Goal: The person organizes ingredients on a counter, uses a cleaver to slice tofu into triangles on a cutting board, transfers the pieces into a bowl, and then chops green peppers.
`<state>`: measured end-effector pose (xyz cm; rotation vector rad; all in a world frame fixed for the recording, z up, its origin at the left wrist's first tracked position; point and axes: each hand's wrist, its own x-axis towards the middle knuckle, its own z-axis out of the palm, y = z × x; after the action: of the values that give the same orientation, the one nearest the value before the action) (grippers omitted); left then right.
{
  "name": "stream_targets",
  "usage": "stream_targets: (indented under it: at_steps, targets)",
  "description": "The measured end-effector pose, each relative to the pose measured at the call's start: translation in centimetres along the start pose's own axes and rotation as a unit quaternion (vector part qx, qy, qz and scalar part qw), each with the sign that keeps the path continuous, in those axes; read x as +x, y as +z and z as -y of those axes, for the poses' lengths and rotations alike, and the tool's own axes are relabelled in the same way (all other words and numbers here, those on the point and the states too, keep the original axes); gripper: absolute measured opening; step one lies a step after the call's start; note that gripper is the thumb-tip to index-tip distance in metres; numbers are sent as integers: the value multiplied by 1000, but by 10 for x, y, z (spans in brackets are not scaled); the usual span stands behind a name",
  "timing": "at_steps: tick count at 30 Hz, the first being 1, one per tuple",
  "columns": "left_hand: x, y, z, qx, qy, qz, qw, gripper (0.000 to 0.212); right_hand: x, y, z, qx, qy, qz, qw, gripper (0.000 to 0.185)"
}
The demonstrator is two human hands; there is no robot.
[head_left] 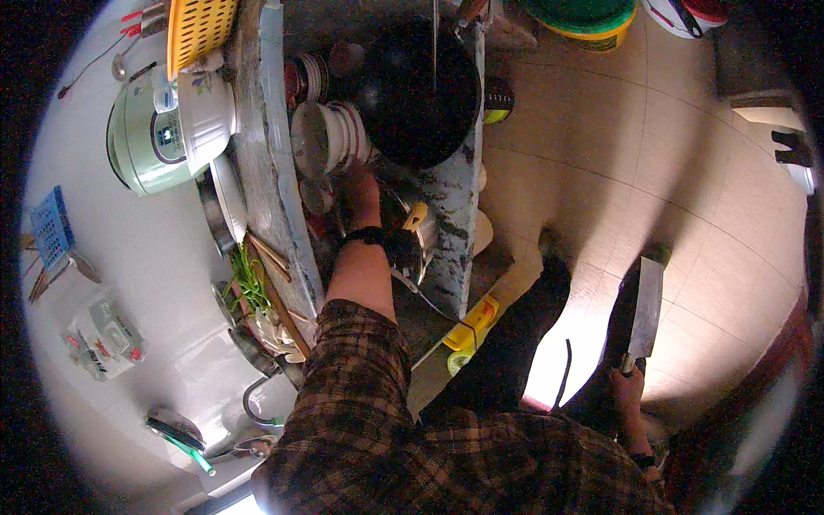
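My left hand (360, 187) reaches past the counter edge into a stone-walled bay and is at a stack of pale bowls (328, 138). Shadow and the bowls hide its fingers, so I cannot see whether it grips them. A large black round pan or basin (418, 96) lies beyond the bowls. Closer to my forearm is a metal pot (421, 248) with a yellow handle (416, 217) over it. My right hand (627, 384) hangs low by my leg, closed around the handle of a cleaver (647, 309); its broad blade points away from me over the floor.
A countertop (244, 122) carries a green rice cooker (145, 138), a white basin (206, 122), a yellow basket (199, 32), green-leafed vegetables (251, 277) and chopsticks (269, 251). A faucet (254, 399) stands nearer me. Buckets (582, 19) sit on the tiled floor (579, 154).
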<state>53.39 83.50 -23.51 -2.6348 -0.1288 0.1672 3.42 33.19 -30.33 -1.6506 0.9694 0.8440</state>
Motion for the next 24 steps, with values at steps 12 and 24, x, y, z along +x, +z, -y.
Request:
stream_targets:
  at_steps: [12, 24]
  targets:
    - [46, -22, -10, -294, -330, 2, 897, 34, 6, -45, 70, -82, -24, 3, 996, 21]
    - [-42, -158, -108, -799, -306, -91, 509, 38, 19, -45, 103, 24, -38, 62, 997, 31]
